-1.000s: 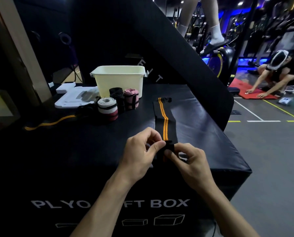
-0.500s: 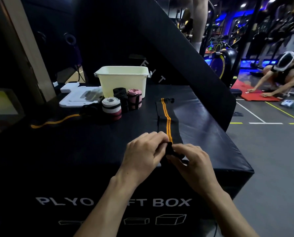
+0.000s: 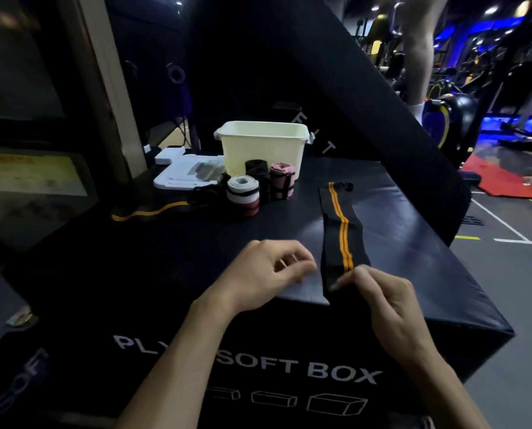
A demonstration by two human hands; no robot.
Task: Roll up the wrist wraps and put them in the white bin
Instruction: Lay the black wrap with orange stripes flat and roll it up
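A dim gym surrounds a black plyo soft box (image 3: 172,267) serving as the work surface. A black wrist wrap with orange stripes (image 3: 340,230) lies flat along its top, near end at the front edge. The right hand (image 3: 379,301) pinches that near end. The left hand (image 3: 268,274) hovers just beside it, fingers loosely curled, seemingly holding nothing. Rolled wraps (image 3: 260,187) stand before the white bin (image 3: 263,150) at the far side.

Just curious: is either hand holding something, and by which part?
The right hand pinches the black wrist wrap at its near end. The left hand holds nothing.
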